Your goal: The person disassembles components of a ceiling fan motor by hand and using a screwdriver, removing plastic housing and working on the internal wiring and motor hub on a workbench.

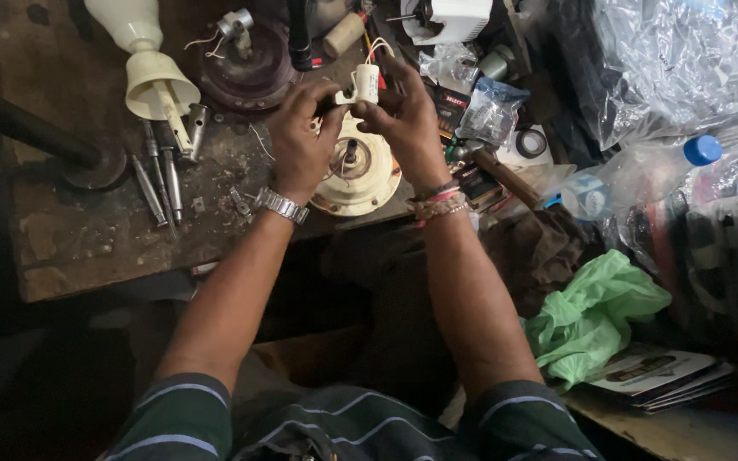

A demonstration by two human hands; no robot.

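A small repair workshop. The scarred, stained wooden workbench [87, 248] carries loose metal shafts [160, 175] and screws near its left edge, a cream motor housing [151, 72], a dark round motor part [245, 64] at the far edge, tape rolls [530, 143] and bagged spare parts [490, 111] toward the right.

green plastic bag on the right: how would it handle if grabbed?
The green plastic bag looks floppy: it lies crumpled in soft folds, so it would likely collapse in a grip. Probably light for its bulk, since the film looks thin. Its glossy surface may be slippery, and it drapes over a stack of magazines.
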